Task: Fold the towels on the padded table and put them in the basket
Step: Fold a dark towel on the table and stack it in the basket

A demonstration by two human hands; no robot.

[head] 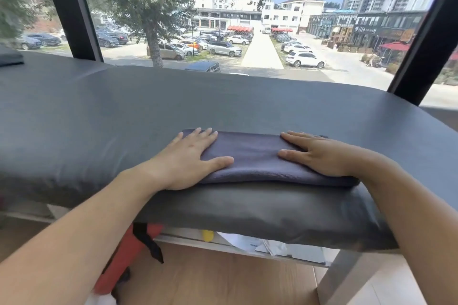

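Observation:
A dark purple-grey towel lies folded into a thick oblong near the front edge of the grey padded table. My left hand lies flat on the towel's left end with straight, spread fingers. My right hand presses flat on its right end in the same way. Neither hand grips the cloth. No basket is in view.
A dark folded item sits at the table's far left corner. Behind the table is a large window with black frame posts. Under the table are a red object with a black strap, a yellow thing and white papers on a low shelf, above wood flooring.

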